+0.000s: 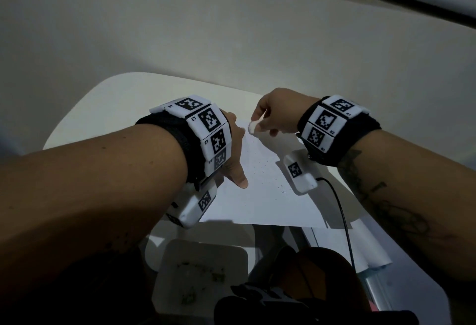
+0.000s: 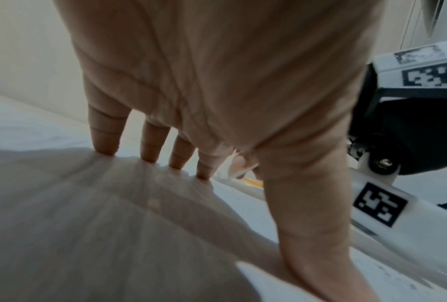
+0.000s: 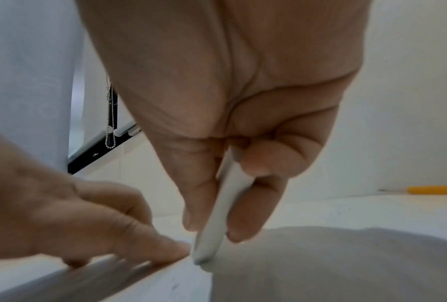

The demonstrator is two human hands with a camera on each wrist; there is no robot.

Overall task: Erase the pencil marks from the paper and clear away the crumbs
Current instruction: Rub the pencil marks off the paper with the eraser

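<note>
A white sheet of paper [image 1: 260,196] lies on the white table [image 1: 108,108], strewn with small dark eraser crumbs [image 1: 260,167]. My left hand [image 1: 235,149] presses flat on the paper's left side, fingers [image 2: 104,139] straight and spread, thumb pointing toward me. My right hand [image 1: 270,118] hovers at the paper's far end and pinches a white eraser [image 1: 253,127] between thumb and fingers. In the right wrist view the eraser [image 3: 217,214] points down, its tip at the paper beside a left fingertip [image 3: 170,249].
A yellow pencil [image 3: 434,189] lies on the table at the far right. A white tray [image 1: 201,273] with greenish bits sits below the table's near edge. A black cable [image 1: 340,211] runs from the right wrist unit. A wall stands close behind.
</note>
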